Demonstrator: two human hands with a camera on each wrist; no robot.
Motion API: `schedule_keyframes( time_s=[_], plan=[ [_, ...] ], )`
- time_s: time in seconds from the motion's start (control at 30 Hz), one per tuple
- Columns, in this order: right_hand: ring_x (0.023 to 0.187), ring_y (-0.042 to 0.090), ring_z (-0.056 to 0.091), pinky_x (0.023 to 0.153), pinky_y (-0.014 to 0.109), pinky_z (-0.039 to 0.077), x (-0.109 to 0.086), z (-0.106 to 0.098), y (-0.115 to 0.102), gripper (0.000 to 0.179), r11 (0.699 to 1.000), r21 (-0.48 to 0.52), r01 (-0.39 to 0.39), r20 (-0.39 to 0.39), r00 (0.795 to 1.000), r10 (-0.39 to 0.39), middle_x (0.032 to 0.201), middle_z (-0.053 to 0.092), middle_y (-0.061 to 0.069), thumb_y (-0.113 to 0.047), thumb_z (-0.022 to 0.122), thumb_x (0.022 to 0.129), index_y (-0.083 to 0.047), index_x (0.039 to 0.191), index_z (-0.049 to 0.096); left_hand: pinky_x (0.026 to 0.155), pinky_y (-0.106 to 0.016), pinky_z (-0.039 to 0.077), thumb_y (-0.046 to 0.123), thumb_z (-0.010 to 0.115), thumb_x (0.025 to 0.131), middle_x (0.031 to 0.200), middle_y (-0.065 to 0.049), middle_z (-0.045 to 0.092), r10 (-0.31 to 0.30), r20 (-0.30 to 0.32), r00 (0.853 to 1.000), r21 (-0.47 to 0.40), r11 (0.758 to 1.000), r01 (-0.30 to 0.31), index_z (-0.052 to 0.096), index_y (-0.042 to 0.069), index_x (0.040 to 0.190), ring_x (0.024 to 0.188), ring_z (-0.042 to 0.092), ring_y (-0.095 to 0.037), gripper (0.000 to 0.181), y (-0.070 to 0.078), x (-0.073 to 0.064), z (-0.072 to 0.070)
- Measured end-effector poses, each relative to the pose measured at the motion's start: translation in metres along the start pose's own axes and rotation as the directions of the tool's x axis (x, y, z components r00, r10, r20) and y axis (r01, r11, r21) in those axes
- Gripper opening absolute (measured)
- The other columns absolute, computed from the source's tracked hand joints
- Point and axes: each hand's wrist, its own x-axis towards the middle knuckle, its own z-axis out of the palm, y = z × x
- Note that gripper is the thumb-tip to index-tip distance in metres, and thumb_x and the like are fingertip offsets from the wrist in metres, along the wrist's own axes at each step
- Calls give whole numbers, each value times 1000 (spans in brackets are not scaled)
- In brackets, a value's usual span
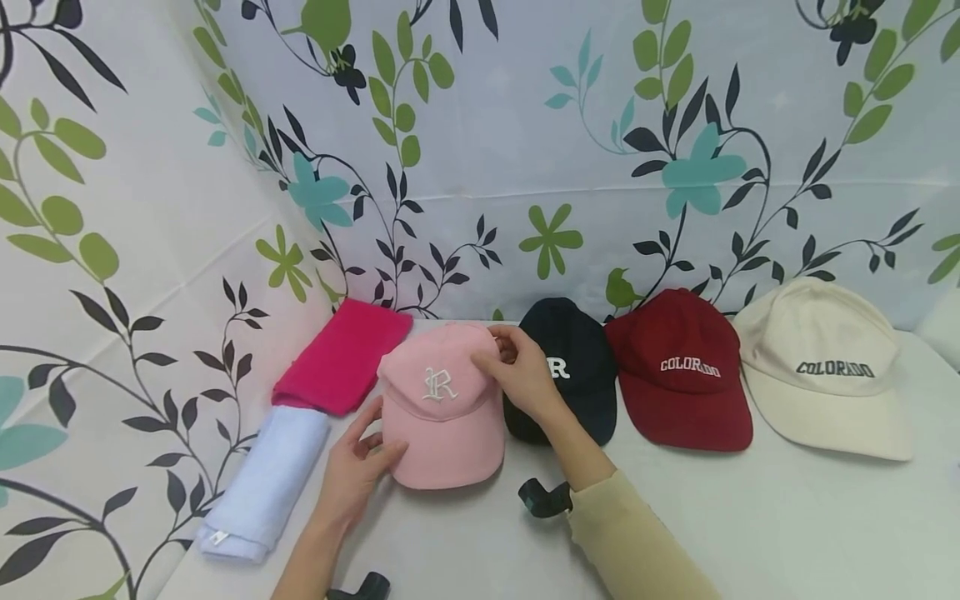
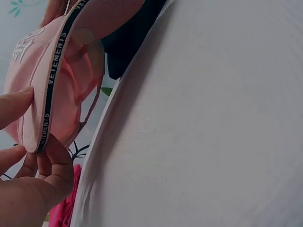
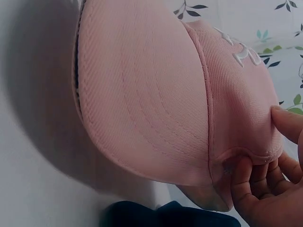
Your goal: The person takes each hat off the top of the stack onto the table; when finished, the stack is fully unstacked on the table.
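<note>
A pink baseball cap [image 1: 442, 417] with a white embroidered R is held between both hands, its brim toward me. My left hand [image 1: 358, 462] pinches the left side of the brim, thumb on top and fingers beneath. On the opposite side my right hand [image 1: 525, 367] grips the crown's edge. In the left wrist view, dark tape lettered VETEMENTS runs along the edge of the pink cap [image 2: 28, 90], and its hollow inside shows. The right wrist view shows a shadow under the brim of the pink cap [image 3: 147, 94]. Just right of it stands a black cap [image 1: 573, 350].
Farther right sit a dark red COLORADO cap [image 1: 678, 367] and a cream COLORADO cap [image 1: 825, 375]. On the left lie a folded bright pink cloth [image 1: 345, 354] and a folded light blue cloth [image 1: 266, 483]. A patterned curtain [image 1: 480, 167] hangs behind the white table [image 1: 750, 533].
</note>
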Motion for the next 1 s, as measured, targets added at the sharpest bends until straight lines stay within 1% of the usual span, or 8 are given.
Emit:
schedule_keyframes(
  time_s=[0.17, 0.3, 0.43, 0.5, 0.57, 0.7, 0.83, 1.0],
  plan=[
    [91, 23, 55, 76, 29, 50, 4, -1, 1, 44, 1000, -1, -10, 3, 1000, 10, 103, 60, 11, -14, 76, 89, 0, 128, 61, 77, -22, 56, 0, 73, 90, 142, -12, 44, 25, 1, 1000, 84, 996, -25, 38, 9, 156, 105, 52, -24, 76, 3, 3, -2],
    [94, 25, 55, 78, 29, 50, 10, -4, -1, 48, 998, -3, -59, 27, 998, 59, 107, 60, 12, -15, 76, 88, 2, 130, 59, 78, -24, 56, 2, 75, 89, 144, -11, 44, 30, 24, 999, 124, 992, -32, 39, 10, 156, 108, 51, -28, 76, 6, 8, -4],
    [97, 25, 58, 81, 32, 54, 18, -7, -4, 59, 990, -80, -114, 80, 990, 120, 111, 62, 13, -23, 78, 87, 2, 135, 56, 79, -24, 56, 5, 76, 89, 147, -11, 42, 12, 47, 999, 152, 988, -19, 39, 11, 156, 111, 49, -31, 77, 9, 12, -7],
    [98, 26, 60, 83, 34, 55, 21, -8, -7, 62, 985, -125, -122, 110, 985, 136, 112, 63, 14, -27, 79, 86, 2, 136, 56, 79, -24, 56, 5, 76, 88, 147, -11, 40, 0, 55, 998, 160, 987, -8, 38, 11, 156, 113, 48, -31, 78, 10, 14, -8],
    [98, 26, 60, 82, 34, 55, 23, -9, -8, 61, 981, -149, -122, 128, 982, 141, 111, 64, 14, -29, 79, 87, 2, 135, 57, 79, -24, 55, 6, 76, 89, 148, -12, 40, -7, 58, 998, 168, 986, -2, 38, 11, 156, 114, 48, -32, 78, 10, 16, -8],
    [98, 27, 56, 78, 32, 53, 26, -11, -12, 58, 985, -124, -122, 137, 981, 139, 109, 60, 14, -24, 79, 86, 3, 132, 57, 79, -23, 55, 5, 76, 89, 146, -12, 41, -15, 62, 998, 169, 986, 4, 38, 11, 156, 113, 48, -31, 77, 10, 17, -9],
    [101, 28, 55, 76, 30, 54, 27, -12, -15, 57, 988, -82, -131, 132, 981, 141, 114, 57, 14, -20, 80, 85, 1, 132, 56, 78, -23, 55, 3, 75, 89, 145, -13, 42, -5, 68, 998, 149, 989, -6, 40, 8, 155, 110, 49, -31, 74, 10, 18, -8],
    [99, 28, 55, 73, 29, 54, 32, -13, -12, 56, 990, -69, -122, 130, 983, 130, 115, 56, 15, -18, 80, 86, 1, 132, 55, 79, -23, 55, 3, 74, 90, 145, -13, 42, -12, 66, 998, 147, 989, 2, 40, 9, 154, 111, 49, -30, 73, 10, 20, -6]
  ],
)
